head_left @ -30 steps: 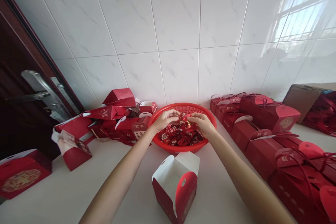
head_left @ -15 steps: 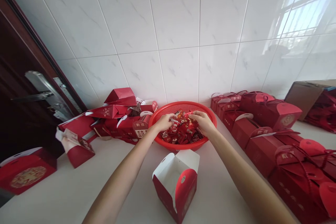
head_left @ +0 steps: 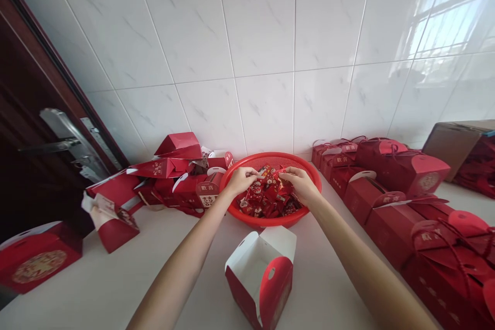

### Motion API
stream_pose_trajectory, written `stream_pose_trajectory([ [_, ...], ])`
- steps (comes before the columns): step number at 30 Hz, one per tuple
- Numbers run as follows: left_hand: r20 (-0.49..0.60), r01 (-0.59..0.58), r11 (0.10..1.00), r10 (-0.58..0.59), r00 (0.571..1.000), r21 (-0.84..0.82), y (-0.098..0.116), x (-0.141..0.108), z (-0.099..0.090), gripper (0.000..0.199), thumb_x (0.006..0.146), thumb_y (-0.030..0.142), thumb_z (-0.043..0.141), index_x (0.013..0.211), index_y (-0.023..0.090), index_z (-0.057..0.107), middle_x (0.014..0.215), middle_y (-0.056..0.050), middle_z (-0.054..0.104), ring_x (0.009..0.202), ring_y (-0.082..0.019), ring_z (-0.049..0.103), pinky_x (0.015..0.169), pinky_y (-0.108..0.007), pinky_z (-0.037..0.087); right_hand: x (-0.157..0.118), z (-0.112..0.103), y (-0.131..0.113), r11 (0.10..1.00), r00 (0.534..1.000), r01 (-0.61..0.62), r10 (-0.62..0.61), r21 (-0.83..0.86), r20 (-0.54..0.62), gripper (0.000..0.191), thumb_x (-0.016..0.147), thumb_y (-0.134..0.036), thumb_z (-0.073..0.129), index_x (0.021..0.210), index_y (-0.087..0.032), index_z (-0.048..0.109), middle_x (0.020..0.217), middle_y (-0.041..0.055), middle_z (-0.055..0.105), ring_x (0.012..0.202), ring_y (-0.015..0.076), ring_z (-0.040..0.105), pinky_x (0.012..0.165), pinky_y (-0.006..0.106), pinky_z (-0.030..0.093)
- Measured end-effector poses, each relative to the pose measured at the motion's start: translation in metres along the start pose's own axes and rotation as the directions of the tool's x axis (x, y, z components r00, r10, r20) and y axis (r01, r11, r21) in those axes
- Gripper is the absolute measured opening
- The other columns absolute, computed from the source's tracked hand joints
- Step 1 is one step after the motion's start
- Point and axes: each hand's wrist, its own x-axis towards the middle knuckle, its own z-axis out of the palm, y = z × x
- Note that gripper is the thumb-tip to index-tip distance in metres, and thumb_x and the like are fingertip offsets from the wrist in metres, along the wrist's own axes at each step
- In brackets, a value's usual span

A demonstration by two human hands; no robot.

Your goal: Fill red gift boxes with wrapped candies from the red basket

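Both hands are over a red plastic basket (head_left: 309, 171) heaped with small red wrapped candies (head_left: 266, 201). My left hand (head_left: 243, 180), at the basket's left side, pinches a small pale-edged wrapped candy between thumb and fingers. At the right side my right hand (head_left: 300, 183) is closed on a small bright red wrapped candy (head_left: 280, 171). Between my forearms, just in front of the basket, stands a red gift box (head_left: 259, 278) with its flaps up; the white inside that shows holds nothing.
Rows of closed red gift boxes with cord handles (head_left: 390, 216) line the right side. On the left lie piled red boxes (head_left: 170, 165) and a single red box (head_left: 42, 258). A cardboard carton (head_left: 448, 149) stands far right, a door handle (head_left: 69, 139) far left. A tiled wall (head_left: 266, 108) rises behind.
The view has tilted slightly, so everything sits a little lower. Both hands stay over the basket, with only small finger movements.
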Motion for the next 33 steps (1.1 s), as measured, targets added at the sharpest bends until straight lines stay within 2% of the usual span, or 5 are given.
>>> stream_pose_trajectory([
  [10,-0.052,-0.033,0.992,0.027,0.998,-0.124,-0.001,-0.002,-0.002,0.012,0.075,0.026,0.069,0.082,0.017,0.071,0.081,-0.004,0.075,0.076,-0.018,0.068,0.07,-0.029,0.055,0.0,0.002,-0.002,0.999,0.997,-0.04,0.039,-0.006,-0.06,0.024,0.063,-0.028,0.081,0.064,-0.02,0.058,0.055,-0.0042,0.054,0.048,0.0109,0.051,0.048,0.027,0.045],
  [16,-0.045,-0.023,0.989,0.017,0.999,-0.145,0.0,-0.001,-0.001,0.012,0.075,0.022,0.07,0.086,0.016,0.069,0.08,-0.003,0.072,0.074,-0.017,0.067,0.071,-0.029,0.055,0.0,0.001,-0.003,0.996,0.991,-0.079,0.074,-0.045,-0.11,0.019,0.064,-0.027,0.08,0.068,-0.021,0.062,0.06,-0.0019,0.062,0.051,0.0128,0.056,0.046,0.025,0.044],
  [23,0.131,-0.068,0.959,0.108,0.985,-0.275,0.01,-0.011,-0.002,0.031,0.075,0.03,0.074,0.103,0.017,0.069,0.101,-0.006,0.074,0.089,-0.019,0.069,0.076,-0.029,0.059,0.005,-0.003,0.003,1.0,0.996,-0.014,0.013,-0.014,-0.083,0.021,0.062,-0.028,0.082,0.073,-0.019,0.066,0.067,0.0009,0.068,0.056,0.0138,0.059,0.051,0.026,0.046],
  [28,0.194,0.012,0.918,0.071,0.978,-0.396,0.013,-0.014,-0.003,0.038,0.073,0.035,0.077,0.105,0.017,0.067,0.099,-0.006,0.073,0.088,-0.019,0.069,0.075,-0.033,0.061,0.007,-0.004,0.006,1.0,0.997,0.011,-0.012,-0.005,-0.079,0.025,0.059,-0.025,0.084,0.08,-0.019,0.07,0.077,0.0034,0.072,0.065,0.0165,0.065,0.057,0.028,0.05],
  [33,0.231,0.028,0.877,0.096,0.968,-0.479,0.016,-0.015,-0.004,0.043,0.07,0.037,0.082,0.104,0.016,0.066,0.102,-0.007,0.072,0.093,-0.02,0.069,0.08,-0.036,0.061,0.004,-0.002,0.001,1.0,0.998,-0.027,0.027,0.001,-0.061,0.02,0.06,-0.022,0.083,0.073,-0.018,0.069,0.071,0.0023,0.071,0.057,0.0137,0.061,0.052,0.026,0.048],
])
